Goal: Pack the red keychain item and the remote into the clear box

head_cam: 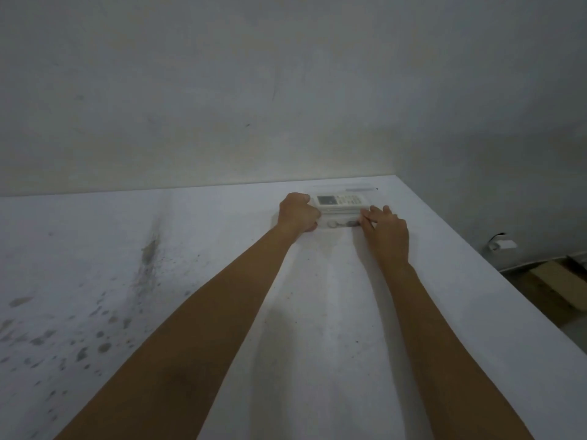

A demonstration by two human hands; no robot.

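Observation:
Far across the white table (222,281), near the wall, the white remote (341,201) lies lengthwise with its display facing up, inside the faint outline of the clear box (330,217). In front of the remote, a small keychain-like item (341,223) with round pale and grey parts shows through the box; its colour is unclear in the dim light. My left hand (297,214) is curled around the box's left end, beside the remote's display. My right hand (386,233) grips the right end, its fingertips on the box edge.
A thin clear strip, possibly a lid (346,187), lies behind the box against the wall. Dark stains (146,258) mark the table's left part. The table's right edge runs diagonally; beyond it are a cardboard piece (559,284) on the floor and a wall socket (502,244).

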